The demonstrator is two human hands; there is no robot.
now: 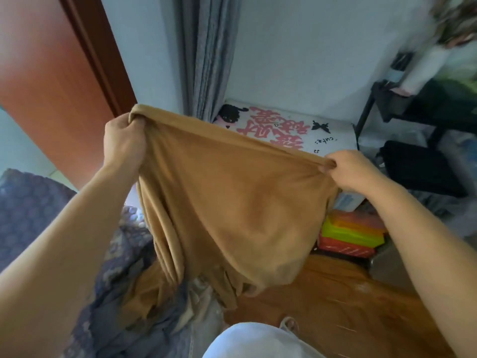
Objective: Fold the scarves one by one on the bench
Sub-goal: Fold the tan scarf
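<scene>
In mid-air, in front of a person's chest, a tan scarf (232, 202) hangs spread between two raised bare hands. The left hand (124, 143) has its fingers curled tight over one bunched end of the top edge, held a little higher; the right hand (353, 171) pinches the other end between thumb and curled fingers, held lower. Each grip is clamped on the cloth, and the hands are well apart, so the top edge is pulled nearly taut. This looks like a way to let the cloth drop open and show its edges before a fold is made.

The body of the scarf sags in a broad belly, and its lower part trails onto a heap of other fabric (144, 301) below, some tan, some grey-blue, likely the scarves not yet folded. Under that heap and to the right is an orange-brown wooden counter (348, 301), where the fold should probably be laid.

Beyond the scarf stands a white box with pink lettering (281, 127), with a grey curtain (204, 55) behind it. A stack of bright plastic cases (353, 233) sits beside the counter. A patterned blue bedcover (31, 202) lies at the left.
</scene>
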